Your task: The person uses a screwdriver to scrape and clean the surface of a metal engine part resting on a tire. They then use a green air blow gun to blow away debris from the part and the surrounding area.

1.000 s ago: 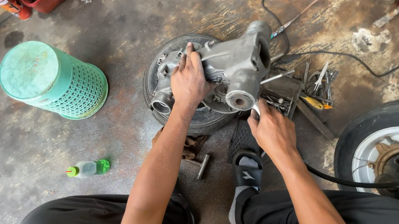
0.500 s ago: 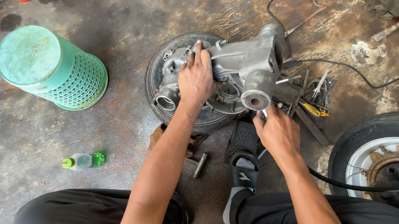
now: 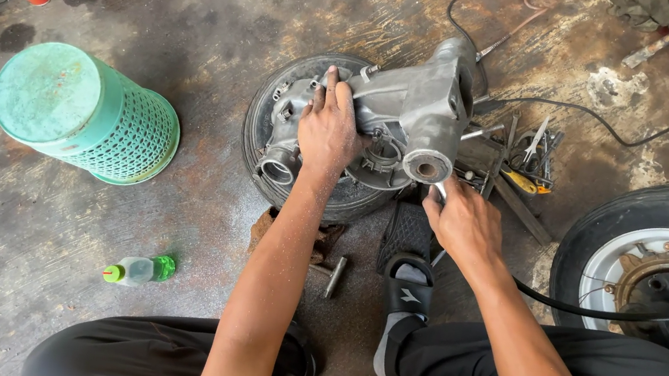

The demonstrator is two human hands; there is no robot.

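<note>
So, center frame, the grey engine casing [image 3: 404, 114] sits on a small wheel [image 3: 259, 127]: looks heavy, rigid cast metal, best grabbed by its thick arm. Left hand [image 3: 328, 129] presses flat on it, right hand [image 3: 463, 222] curled beneath its round boss.

Floor left of the engine casing [image 3: 399, 118] lies open; tools [image 3: 527, 156] crowd its right.

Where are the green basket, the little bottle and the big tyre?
green basket [image 3: 86, 115], head view, on its mesh side.
little bottle [image 3: 136, 268], head view, on its clear body.
big tyre [image 3: 662, 209], head view, on its black rubber.
</note>
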